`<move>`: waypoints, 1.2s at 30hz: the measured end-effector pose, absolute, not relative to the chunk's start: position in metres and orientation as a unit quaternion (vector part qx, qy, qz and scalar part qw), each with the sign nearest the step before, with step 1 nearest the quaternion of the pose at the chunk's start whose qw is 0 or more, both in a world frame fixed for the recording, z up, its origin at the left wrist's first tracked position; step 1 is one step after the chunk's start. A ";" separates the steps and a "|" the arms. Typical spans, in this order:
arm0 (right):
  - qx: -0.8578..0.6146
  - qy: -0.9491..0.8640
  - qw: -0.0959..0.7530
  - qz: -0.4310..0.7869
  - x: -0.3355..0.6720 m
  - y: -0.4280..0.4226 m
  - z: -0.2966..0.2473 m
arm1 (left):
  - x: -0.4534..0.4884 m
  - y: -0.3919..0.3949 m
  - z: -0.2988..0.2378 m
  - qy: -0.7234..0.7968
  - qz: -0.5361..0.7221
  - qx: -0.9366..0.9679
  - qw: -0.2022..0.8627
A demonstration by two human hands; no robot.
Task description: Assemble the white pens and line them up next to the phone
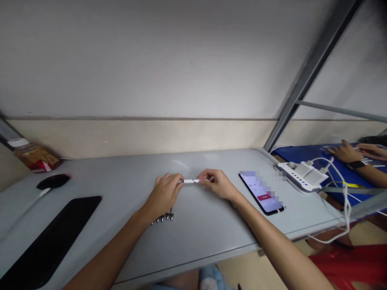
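Observation:
A slim white pen-like tube (191,181) lies level between my two hands, just above or on the grey table. My left hand (167,191) pinches its left end with thumb and fingers. My right hand (217,183) is closed on the right end, where a thin, clear or shiny part shows between the fingertips. The tube's ends are hidden by my fingers. Several small silver cone-shaped tips (167,217) lie in a row beneath my left wrist, partly covered by it. Close to my right wrist a small shiny bit peeks out, too hidden to name.
A lit phone (262,194) and a white power strip (299,177) with plugs and cables are at right. At left lie a long black mat (54,241), a black oval device (53,181) and a bottle (35,158). Beyond the metal frame, another person's hands (347,153) work over a blue surface.

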State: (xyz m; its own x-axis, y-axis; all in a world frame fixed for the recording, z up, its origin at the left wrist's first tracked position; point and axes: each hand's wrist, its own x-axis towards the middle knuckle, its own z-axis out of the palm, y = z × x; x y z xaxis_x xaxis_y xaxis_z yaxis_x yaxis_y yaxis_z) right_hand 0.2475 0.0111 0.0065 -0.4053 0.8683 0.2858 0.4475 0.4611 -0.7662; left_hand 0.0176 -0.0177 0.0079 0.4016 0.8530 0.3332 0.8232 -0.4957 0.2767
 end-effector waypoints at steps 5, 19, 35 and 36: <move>-0.396 -0.818 0.369 0.193 0.248 0.012 0.006 | 0.017 -0.017 0.008 0.509 0.208 0.835 0.038; -0.437 -0.822 0.355 0.090 0.279 0.026 0.008 | 0.012 -0.013 0.009 0.523 0.218 0.823 0.030; -0.344 -0.855 0.368 0.125 0.254 0.011 0.011 | 0.016 -0.015 0.003 0.496 0.224 0.838 0.044; -0.343 -0.854 0.369 0.129 0.253 0.010 0.011 | 0.016 -0.015 0.002 0.490 0.223 0.841 0.044</move>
State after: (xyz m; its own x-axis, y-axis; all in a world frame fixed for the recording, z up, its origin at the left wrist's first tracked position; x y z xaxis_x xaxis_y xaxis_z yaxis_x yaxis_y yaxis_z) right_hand 0.2527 0.0104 0.0110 -0.4934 0.6809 0.5412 0.4902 0.7317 -0.4737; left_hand 0.0163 -0.0146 0.0024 0.4197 0.8448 0.3318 0.8053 -0.5152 0.2932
